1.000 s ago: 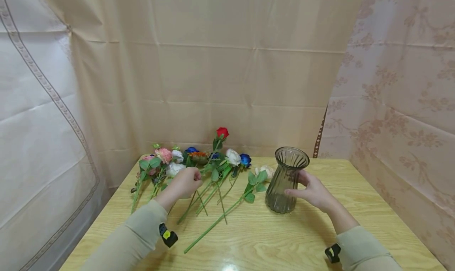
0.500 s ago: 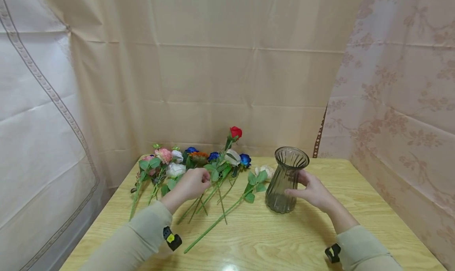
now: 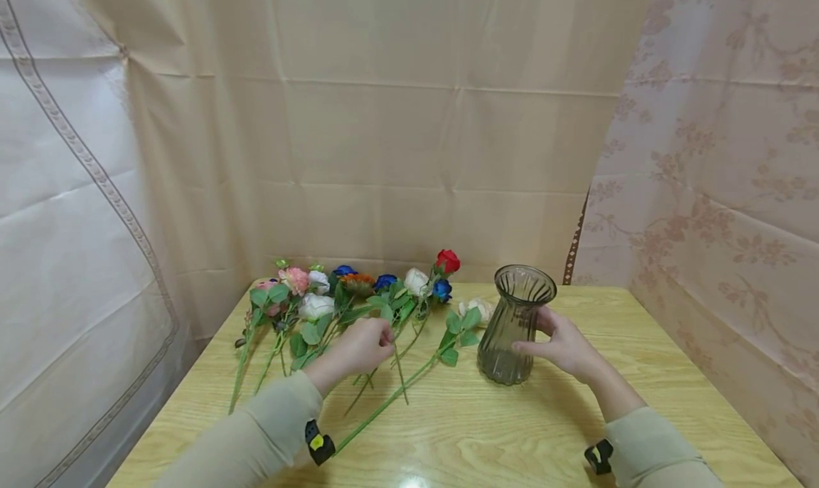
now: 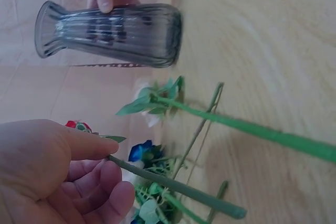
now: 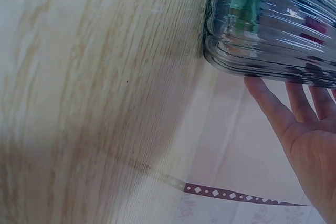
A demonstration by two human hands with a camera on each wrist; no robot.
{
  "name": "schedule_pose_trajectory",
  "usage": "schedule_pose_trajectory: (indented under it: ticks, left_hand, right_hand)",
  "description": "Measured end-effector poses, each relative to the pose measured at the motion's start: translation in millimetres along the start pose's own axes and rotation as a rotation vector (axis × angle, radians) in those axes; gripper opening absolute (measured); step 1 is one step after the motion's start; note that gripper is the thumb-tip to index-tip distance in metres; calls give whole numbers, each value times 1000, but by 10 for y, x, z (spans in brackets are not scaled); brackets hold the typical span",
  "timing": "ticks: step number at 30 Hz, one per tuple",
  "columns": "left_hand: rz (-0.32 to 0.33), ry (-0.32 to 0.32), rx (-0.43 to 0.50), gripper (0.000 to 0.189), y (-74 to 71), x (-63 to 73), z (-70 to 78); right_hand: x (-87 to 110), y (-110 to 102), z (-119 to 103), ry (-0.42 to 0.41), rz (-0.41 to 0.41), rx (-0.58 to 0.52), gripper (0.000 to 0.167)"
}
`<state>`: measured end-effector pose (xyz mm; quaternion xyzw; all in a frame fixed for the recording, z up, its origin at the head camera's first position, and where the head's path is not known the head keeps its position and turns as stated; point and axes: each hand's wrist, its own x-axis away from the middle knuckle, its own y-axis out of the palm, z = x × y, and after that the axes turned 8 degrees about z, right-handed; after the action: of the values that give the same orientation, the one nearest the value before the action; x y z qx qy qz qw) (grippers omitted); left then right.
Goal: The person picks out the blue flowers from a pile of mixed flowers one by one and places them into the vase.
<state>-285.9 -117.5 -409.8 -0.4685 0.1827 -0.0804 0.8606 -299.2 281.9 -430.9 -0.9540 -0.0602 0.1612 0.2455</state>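
Observation:
My left hand [image 3: 355, 349] pinches a red rose [image 3: 448, 261] by its stem [image 4: 173, 183], between thumb and fingers. The bloom points to the back right, and the cut end of the stem slants away below the hand in the left wrist view. A ribbed, smoky glass vase [image 3: 505, 342] with a flared rim stands upright on the right. My right hand [image 3: 566, 342] holds it from the right side, thumb in front and fingers behind. Through the glass no stems show inside it in the head view.
Left of the vase a cream flower [image 3: 477, 309] lies with its long green stem toward the front. Several flowers in pink, white [image 3: 316, 306], orange and blue [image 3: 441, 289] lie heaped at the back left of the wooden table [image 3: 512, 438]. Curtains [image 3: 384, 118] hang behind.
My left hand has moved right with the red rose, whose bloom swung right and then sank lower, near the blue rose. The right hand and the vase have stayed put.

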Motion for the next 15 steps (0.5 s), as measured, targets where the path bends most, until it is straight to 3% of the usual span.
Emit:
schedule_pose_trajectory:
  ticks: [10, 15]
  left_hand:
    - [-106, 40, -9, 14, 196, 38, 66]
    - [-117, 84, -33, 16, 288, 63, 72]
  right_hand:
    - [-3, -1, -2, -19, 0, 11, 97]
    - [-3, 2, -8, -14, -2, 3, 95]
